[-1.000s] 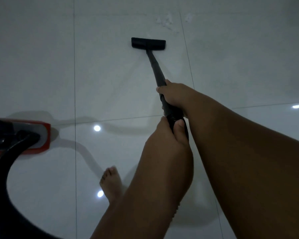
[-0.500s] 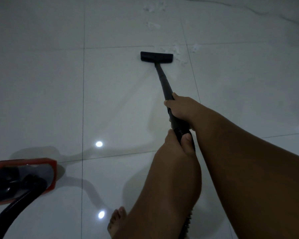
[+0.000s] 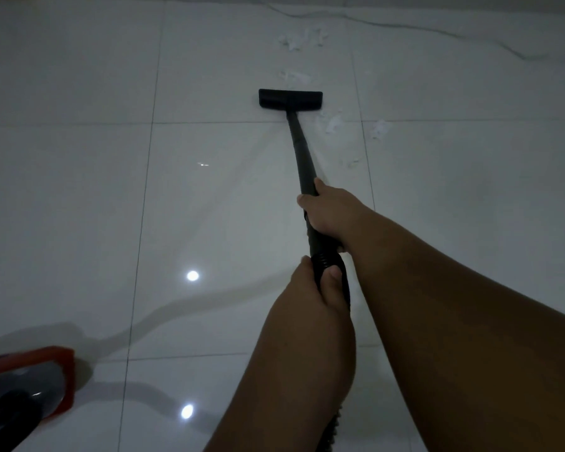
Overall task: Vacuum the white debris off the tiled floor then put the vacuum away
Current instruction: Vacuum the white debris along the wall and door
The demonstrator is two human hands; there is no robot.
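Fingers of both hands clench the black wand (image 3: 302,158) (white debris (image 3: 333,123) flecks the tiles beside its nozzle (image 3: 290,98)).

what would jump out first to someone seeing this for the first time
The black vacuum wand running up the middle to its flat nozzle, gripped by both hands: right hand ahead, left hand behind on the ribbed hose. Next, white debris scattered beyond and right of the nozzle, and the red vacuum body bottom left.
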